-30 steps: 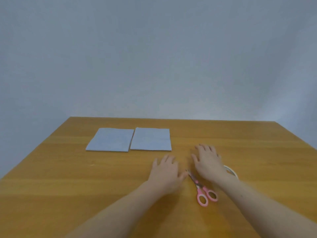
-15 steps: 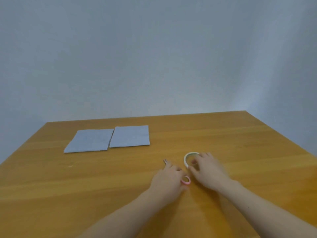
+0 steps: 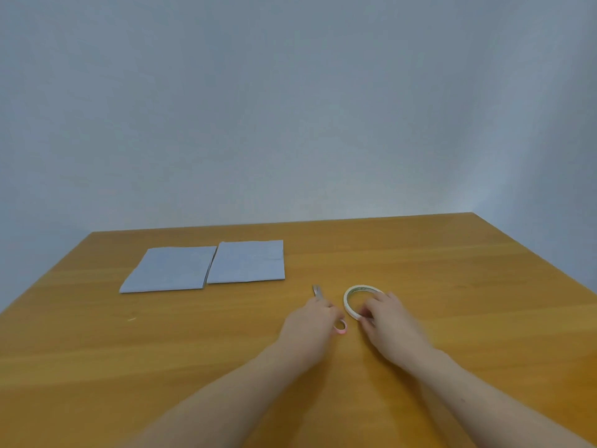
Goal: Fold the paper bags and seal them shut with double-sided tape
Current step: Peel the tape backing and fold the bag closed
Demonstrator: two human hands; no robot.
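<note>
Tape roll under right-hand fingers

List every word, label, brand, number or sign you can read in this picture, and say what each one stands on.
No text can be read.
Roll of double-sided tape: faint greenish marks on the inner core, too blurred to read.
Two paper bags: plain, no print visible.
Scissors: no marking visible.
Table and wall: bare of any writing.
</note>
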